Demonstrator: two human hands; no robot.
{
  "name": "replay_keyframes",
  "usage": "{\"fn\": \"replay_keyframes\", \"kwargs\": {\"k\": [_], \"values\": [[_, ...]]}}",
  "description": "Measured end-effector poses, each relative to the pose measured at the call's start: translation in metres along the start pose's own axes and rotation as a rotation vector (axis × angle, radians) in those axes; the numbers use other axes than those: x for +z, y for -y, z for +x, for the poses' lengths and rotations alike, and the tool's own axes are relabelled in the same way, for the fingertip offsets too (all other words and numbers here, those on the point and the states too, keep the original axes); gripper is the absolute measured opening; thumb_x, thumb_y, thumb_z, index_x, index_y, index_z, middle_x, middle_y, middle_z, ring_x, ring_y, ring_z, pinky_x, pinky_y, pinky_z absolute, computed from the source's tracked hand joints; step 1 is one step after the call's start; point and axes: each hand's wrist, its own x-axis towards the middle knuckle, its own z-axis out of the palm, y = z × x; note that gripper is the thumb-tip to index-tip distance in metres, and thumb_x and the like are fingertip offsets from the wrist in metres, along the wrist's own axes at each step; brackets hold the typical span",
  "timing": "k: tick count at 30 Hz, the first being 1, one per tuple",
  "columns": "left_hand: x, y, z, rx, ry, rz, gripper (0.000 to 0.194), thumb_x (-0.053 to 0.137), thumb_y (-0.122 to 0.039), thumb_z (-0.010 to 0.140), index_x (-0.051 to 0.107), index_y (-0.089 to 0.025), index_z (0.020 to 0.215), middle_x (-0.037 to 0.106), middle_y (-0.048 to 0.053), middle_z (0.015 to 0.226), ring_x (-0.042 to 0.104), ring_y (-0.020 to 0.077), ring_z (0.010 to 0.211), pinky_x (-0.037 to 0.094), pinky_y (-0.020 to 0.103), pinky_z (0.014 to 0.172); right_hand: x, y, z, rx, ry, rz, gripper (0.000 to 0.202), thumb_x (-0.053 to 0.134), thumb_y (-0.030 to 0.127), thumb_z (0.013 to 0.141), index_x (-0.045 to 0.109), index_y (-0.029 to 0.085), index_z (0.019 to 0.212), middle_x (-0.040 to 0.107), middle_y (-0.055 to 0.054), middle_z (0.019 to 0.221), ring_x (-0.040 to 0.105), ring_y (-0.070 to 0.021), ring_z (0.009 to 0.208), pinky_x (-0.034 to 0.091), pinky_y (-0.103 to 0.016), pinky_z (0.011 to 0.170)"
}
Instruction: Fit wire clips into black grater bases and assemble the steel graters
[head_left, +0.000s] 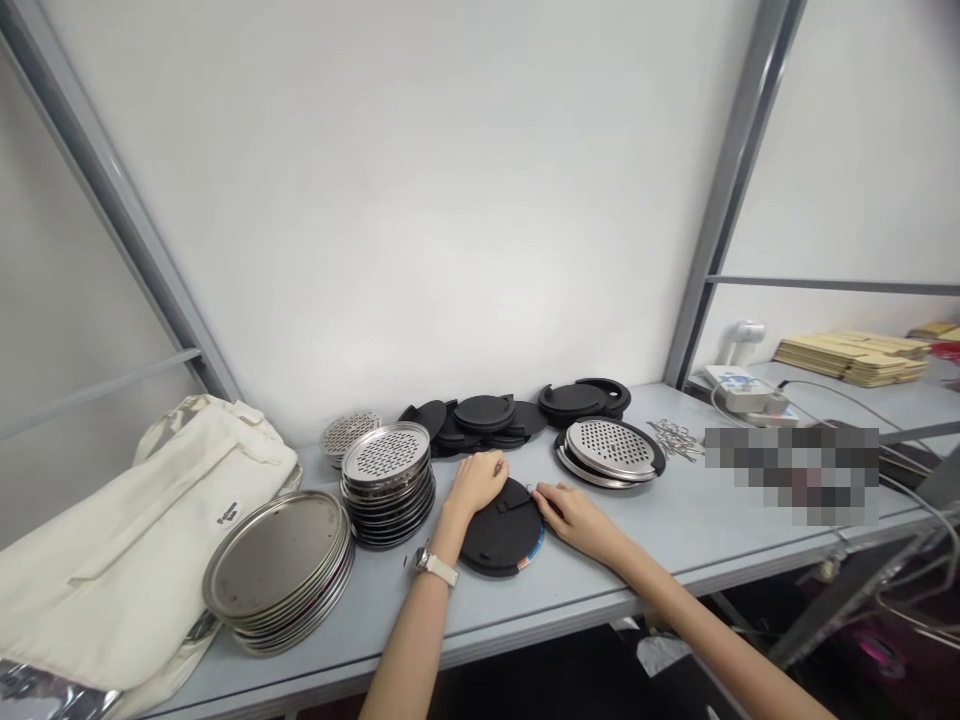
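A round black plastic base (502,540) lies flat on the table in front of me, a blue and orange strip showing along its near right edge. My left hand (480,482) grips its far left side with curled fingers; the fingertips are partly hidden. At its far right edge my right hand (568,512) pinches a small metal wire piece (530,489) against the base. To the right, a perforated metal grater plate (611,447) sits on other discs in a black holder. A pile of small metal wire pieces (675,438) lies beyond it.
Stacks of metal grater discs (386,455) and plain metal plates (274,555) stand on the left. A cream cloth bag (157,530) lies at far left. Black plastic parts (484,412) line the wall. Yellowish flat pieces (847,357) are stacked at far right, beyond a metal post (720,220).
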Motion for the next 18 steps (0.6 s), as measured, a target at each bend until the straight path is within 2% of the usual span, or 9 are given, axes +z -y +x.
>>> {"fn": "replay_keyframes", "kwargs": {"k": [18], "values": [[-0.0009, -0.0011, -0.0006, -0.009, -0.003, 0.005, 0.024, 0.038, -0.030, 0.090, 0.056, -0.018, 0.081, 0.063, 0.005, 0.077, 0.060, 0.0186, 0.077, 0.032, 0.025, 0.062, 0.0022, -0.0014, 0.0019, 0.026, -0.010, -0.030, 0.033, 0.025, 0.031, 0.095, 0.049, 0.020, 0.075, 0.053, -0.001, 0.059, 0.050, -0.0148, 0.056, 0.025, -0.027, 0.055]]}}
